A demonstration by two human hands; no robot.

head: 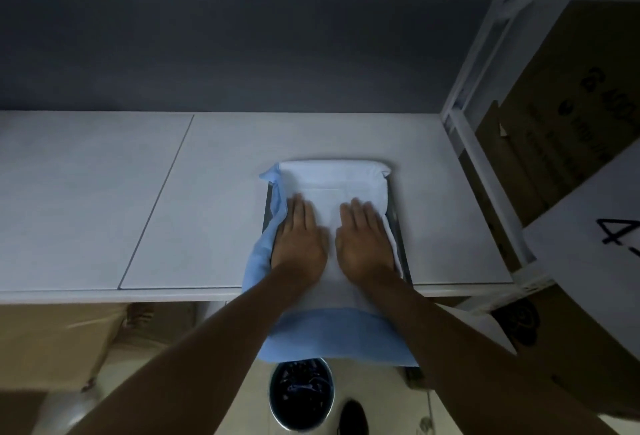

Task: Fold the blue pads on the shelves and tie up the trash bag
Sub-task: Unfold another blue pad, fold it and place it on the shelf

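A blue pad (332, 337) with a white inner face lies over a shallow metal tray (403, 254) on the white shelf (138, 199). Its blue front edge hangs over the shelf's front. My left hand (299, 240) and my right hand (363, 240) press flat on the white face, side by side, fingers together and pointing away from me. Below the shelf stands a round bin lined with a dark trash bag (301, 393), its mouth loose and open.
Cardboard boxes (568, 129) fill the neighbouring rack on the right, behind a white upright post (464, 116). A white sheet with a handwritten number (609, 226) hangs there. Another box (59, 341) sits under the shelf at the left. A dark shoe (353, 417) is on the floor.
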